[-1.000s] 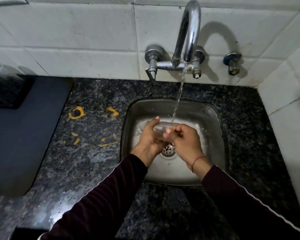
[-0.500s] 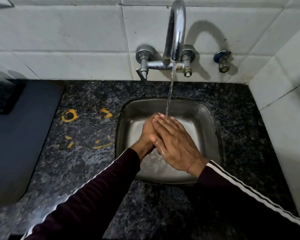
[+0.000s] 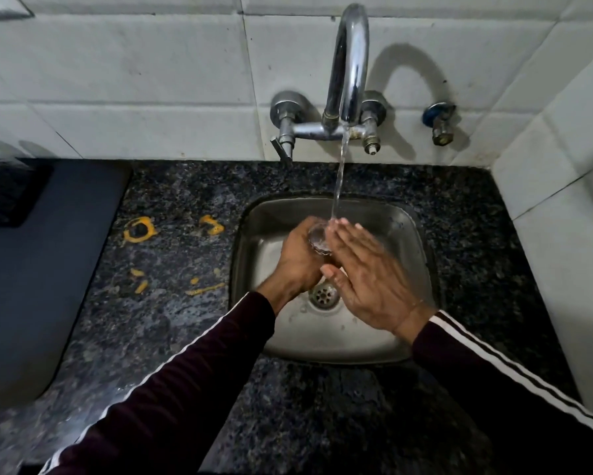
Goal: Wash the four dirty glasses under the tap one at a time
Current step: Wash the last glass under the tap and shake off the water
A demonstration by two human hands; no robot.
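Over the sink (image 3: 404, 234), the left hand (image 3: 297, 260) grips a glass (image 3: 317, 238) under the tap's (image 3: 348, 63) running water; the right hand (image 3: 367, 275), fingers straight, presses flat against the glass.

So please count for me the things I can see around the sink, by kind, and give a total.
Clear drinking glass, gripped by the left hand under the water: 1
Curved chrome tap: 1
Small blue-capped wall valve: 1
Square steel sink: 1
Round metal drain strainer: 1
Hands, the right hand flat against the glass: 2
Total: 7
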